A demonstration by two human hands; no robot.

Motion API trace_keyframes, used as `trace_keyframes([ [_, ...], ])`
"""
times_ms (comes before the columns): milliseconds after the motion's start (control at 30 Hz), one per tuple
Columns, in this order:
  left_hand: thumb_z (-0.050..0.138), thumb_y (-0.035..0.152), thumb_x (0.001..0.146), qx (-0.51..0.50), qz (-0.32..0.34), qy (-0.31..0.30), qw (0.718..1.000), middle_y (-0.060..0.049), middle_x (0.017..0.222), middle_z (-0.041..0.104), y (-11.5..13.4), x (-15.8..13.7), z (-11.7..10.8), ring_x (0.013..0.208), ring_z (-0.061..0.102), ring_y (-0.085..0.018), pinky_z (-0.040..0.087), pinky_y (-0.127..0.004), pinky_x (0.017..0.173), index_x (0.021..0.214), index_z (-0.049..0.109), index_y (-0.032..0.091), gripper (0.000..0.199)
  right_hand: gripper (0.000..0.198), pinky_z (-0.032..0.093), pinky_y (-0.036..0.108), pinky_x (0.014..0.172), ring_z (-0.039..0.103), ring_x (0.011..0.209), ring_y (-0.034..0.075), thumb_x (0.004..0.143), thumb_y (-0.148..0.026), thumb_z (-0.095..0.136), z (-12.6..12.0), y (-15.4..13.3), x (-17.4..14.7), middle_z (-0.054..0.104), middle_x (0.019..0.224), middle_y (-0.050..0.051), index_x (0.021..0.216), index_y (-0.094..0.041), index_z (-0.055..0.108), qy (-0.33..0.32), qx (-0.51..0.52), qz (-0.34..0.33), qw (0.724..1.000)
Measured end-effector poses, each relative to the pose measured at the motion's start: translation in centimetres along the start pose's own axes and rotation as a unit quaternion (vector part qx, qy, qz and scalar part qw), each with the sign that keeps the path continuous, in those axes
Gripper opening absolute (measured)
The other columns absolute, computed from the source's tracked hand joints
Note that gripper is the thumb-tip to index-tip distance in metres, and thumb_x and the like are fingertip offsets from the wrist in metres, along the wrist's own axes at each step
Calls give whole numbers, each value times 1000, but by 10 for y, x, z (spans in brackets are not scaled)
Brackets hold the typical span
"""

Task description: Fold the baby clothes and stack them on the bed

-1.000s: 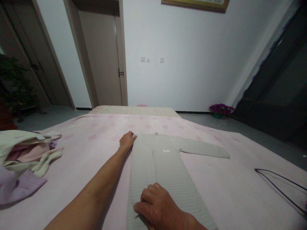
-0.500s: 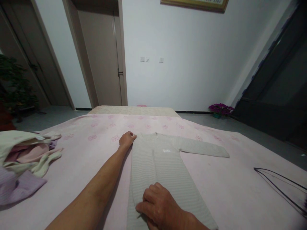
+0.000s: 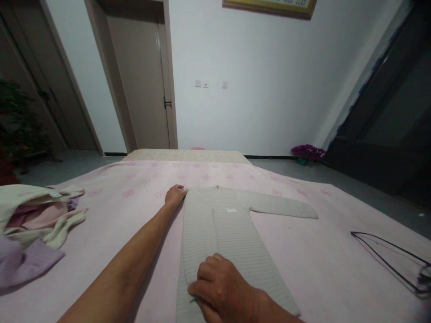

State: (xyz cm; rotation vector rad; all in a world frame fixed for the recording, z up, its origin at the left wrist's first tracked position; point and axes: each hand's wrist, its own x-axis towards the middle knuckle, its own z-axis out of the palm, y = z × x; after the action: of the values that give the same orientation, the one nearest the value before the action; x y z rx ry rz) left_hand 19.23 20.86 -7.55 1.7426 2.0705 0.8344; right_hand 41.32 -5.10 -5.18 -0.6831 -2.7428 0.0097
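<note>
Barely anything shifts: the shirt [image 3: 235,242] lies flat on the bed [image 3: 323,264], its lay unchanged, one sleeve out rightward. The right hand [image 3: 222,287] is curled, thumb and fingers closed on its lower front; the left hand [image 3: 175,195] touches its shoulder, half-curled, grip unclear. As the view swings slightly, more of the hanger [image 3: 384,261] shows.

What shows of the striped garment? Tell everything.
The striped garment, pale grey, apparently knit, lies flat on the pink sheet, neckline away from the person. A white mark sits on its chest; one long sleeve stretches right. The left hand touches its left shoulder edge; the right hand pinches its lower front. Its bottom is partly cropped.
</note>
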Motion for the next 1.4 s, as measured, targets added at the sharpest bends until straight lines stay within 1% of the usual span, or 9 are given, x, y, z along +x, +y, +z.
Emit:
trace_keyframes([
  [100, 51, 23, 92, 16, 54, 33, 998, -13, 121, 70, 6, -21, -5, 110, 67, -22, 51, -31, 92, 130, 61, 15, 40, 10, 28, 34, 67, 43, 73, 18, 80, -24, 57, -1, -1, 0, 56, 82, 2, 90, -22, 60, 9, 0, -4, 1000],
  [200, 46, 17, 94, 42, 145, 35, 988, -12, 140, 59, 17, -48, -4, 133, 52, -22, 39, -35, 112, 136, 57, 17, 43, 8, 29, 34, 68, 44, 74, 18, 82, -24, 56, -3, -2, 0, 56, 83, 3, 89, -22, 59, 10, 8, -1, 1000],
  [267, 45, 21, 97, 66, 196, 12, 978, -11, 149, 52, 25, -66, 2, 143, 41, -23, 30, -38, 119, 139, 55, 17, 44, 8, 29, 35, 69, 44, 75, 18, 81, -23, 56, -5, -3, 0, 56, 83, 3, 89, -22, 59, 9, 13, 1, 1000],
  [367, 43, 36, 100, 107, 230, -29, 967, -17, 152, 47, 35, -88, 17, 145, 37, -29, 27, -44, 120, 143, 50, 10, 50, 9, 30, 35, 69, 43, 74, 18, 79, -23, 58, -10, -6, -1, 56, 83, 2, 88, -21, 58, 4, 3, -2, 1000],
  [533, 40, 51, 99, 170, 220, -46, 959, -26, 157, 35, 42, -105, 32, 149, 28, -37, 21, -52, 119, 147, 43, 4, 67, 15, 32, 34, 67, 44, 75, 18, 78, -28, 65, -13, -14, -1, 57, 85, 2, 87, -20, 56, -10, -32, -20, 999],
  [833, 36, 54, 99, 222, 213, -54, 950, -24, 160, 30, 45, -108, 31, 150, 24, -37, 20, -51, 120, 152, 38, 8, 70, 21, 33, 31, 60, 47, 73, 17, 85, -33, 69, -10, -28, 2, 58, 81, 2, 84, -19, 54, -30, -34, -69, 997],
  [1167, 39, 53, 99, 213, 219, -48, 951, -23, 159, 33, 46, -111, 29, 150, 26, -36, 21, -52, 119, 152, 40, 11, 67, 12, 32, 28, 60, 47, 75, 17, 80, -25, 63, -12, -26, -4, 57, 86, 3, 91, -20, 59, -53, 41, -28, 997],
  [1300, 44, 51, 97, 184, 224, -38, 956, -22, 157, 37, 44, -110, 29, 149, 29, -36, 22, -53, 119, 148, 44, 12, 64, 18, 32, 28, 61, 47, 75, 17, 78, -20, 59, -6, -24, -5, 57, 85, 3, 96, -21, 62, -37, 67, -24, 997],
  [1400, 40, 44, 100, 147, 228, -21, 962, -18, 154, 44, 42, -112, 26, 145, 36, -31, 26, -48, 119, 146, 47, 12, 56, 22, 32, 28, 61, 48, 75, 17, 76, -17, 58, -2, -22, -6, 56, 84, 3, 97, -21, 63, -19, 75, -17, 997],
])
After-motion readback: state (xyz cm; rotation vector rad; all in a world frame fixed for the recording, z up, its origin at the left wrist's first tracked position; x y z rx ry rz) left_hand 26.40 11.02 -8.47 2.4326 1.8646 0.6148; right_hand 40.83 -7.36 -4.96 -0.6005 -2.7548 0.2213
